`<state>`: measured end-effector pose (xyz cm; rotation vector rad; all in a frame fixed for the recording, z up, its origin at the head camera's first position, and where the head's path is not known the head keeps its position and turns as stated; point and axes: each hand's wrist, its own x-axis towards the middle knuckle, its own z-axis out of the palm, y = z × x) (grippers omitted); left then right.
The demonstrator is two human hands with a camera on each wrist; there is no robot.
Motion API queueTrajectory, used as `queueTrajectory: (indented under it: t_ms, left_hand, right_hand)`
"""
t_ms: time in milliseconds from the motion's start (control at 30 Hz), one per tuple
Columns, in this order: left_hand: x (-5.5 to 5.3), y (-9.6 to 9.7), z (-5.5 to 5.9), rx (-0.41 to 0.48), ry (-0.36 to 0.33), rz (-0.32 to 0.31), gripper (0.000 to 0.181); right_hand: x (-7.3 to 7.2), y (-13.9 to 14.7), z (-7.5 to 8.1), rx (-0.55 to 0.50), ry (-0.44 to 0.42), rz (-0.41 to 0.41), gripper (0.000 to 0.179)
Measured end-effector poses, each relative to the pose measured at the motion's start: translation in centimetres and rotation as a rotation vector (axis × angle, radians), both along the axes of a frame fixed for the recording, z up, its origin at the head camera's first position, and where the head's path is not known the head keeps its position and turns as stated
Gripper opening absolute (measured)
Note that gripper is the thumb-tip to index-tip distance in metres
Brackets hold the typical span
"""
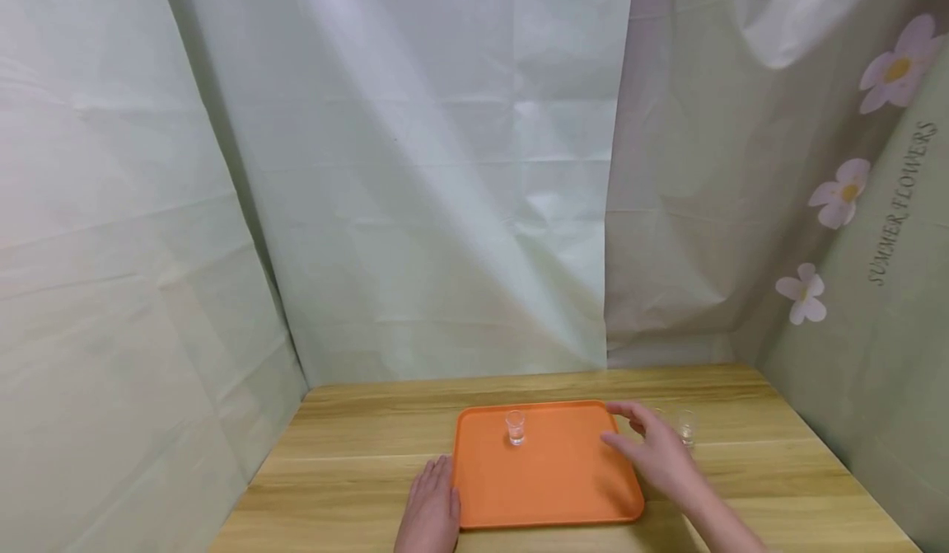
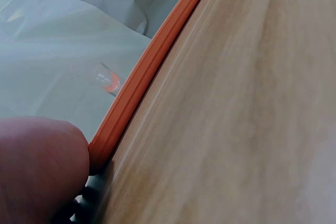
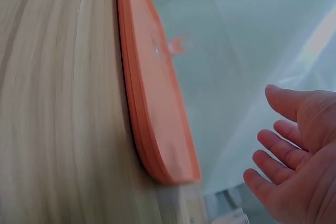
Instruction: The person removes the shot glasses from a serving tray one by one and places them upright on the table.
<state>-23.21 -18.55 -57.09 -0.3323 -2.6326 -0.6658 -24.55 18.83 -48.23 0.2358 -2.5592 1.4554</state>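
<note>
An orange tray (image 1: 549,487) lies flat on the wooden table. Toward its back left stands a small clear shot glass (image 1: 515,428), upright. My left hand (image 1: 430,510) rests along the tray's left edge with its fingers extended; in the left wrist view the thumb (image 2: 42,166) is against the tray's corner. Over the tray's right edge hovers my right hand (image 1: 660,450), thumb and fingers spread and holding nothing. The right wrist view shows that right hand (image 3: 299,156) apart from the tray (image 3: 163,114). Just beyond it is another clear shot glass (image 1: 686,428), and a further one is partly hidden.
The wooden table (image 1: 356,438) extends on both sides of the tray. Pale cloth (image 1: 460,207) hangs behind it and along both sides, with printed flowers (image 1: 838,194) and lettering on the right.
</note>
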Motion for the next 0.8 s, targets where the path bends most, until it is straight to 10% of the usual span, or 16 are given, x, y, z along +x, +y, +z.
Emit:
queueTrajectory:
  t_ms: [800]
  left_hand:
    - [0.1, 0.1, 0.3, -0.015, 0.033, -0.003, 0.046]
  right_hand:
    - [-2.9, -7.2, -1.4, -0.124, -0.03, 0.105, 0.043]
